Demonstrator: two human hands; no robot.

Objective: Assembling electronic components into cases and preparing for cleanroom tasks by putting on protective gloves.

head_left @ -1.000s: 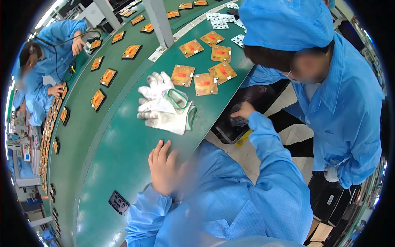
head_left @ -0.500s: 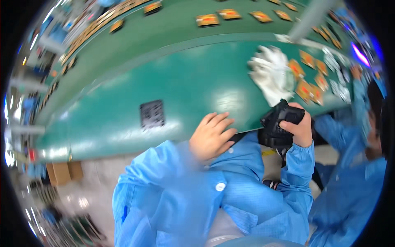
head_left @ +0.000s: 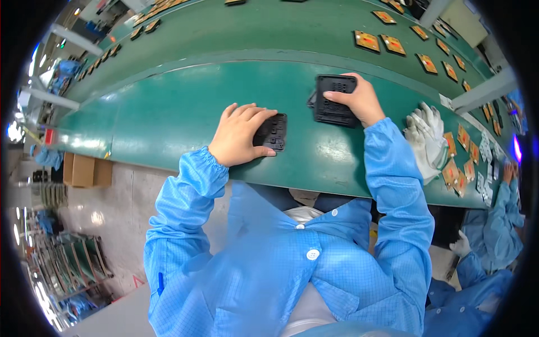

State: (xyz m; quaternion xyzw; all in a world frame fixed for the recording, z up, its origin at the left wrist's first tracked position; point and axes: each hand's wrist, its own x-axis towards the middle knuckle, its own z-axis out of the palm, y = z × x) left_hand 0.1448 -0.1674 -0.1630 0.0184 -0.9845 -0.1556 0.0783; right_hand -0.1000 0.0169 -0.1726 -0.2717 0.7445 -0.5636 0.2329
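My left hand spans a flat black plastic panel on the green tabletop, its thumb at the near edge and its fingers at the far edge. The panel shows small raised or cut-out shapes, and its left part is hidden by the hand. In my right hand is a stack of black rectangular plastic panels, gripped at the right side with the thumb on top. Under the top panel, another dark piece sticks out at the left. I cannot tell whether the stack touches the table.
White gloves lie right of my right forearm, beside several small orange packets and silvery pieces. Beyond the worktable, a green conveyor belt carries several black-edged orange items. Posts rise along it. People in blue work at the right.
My right hand has lifted the black panels from beside the table edge to above the tabletop. My left hand has gone onto the panel lying there. The view has shifted too.
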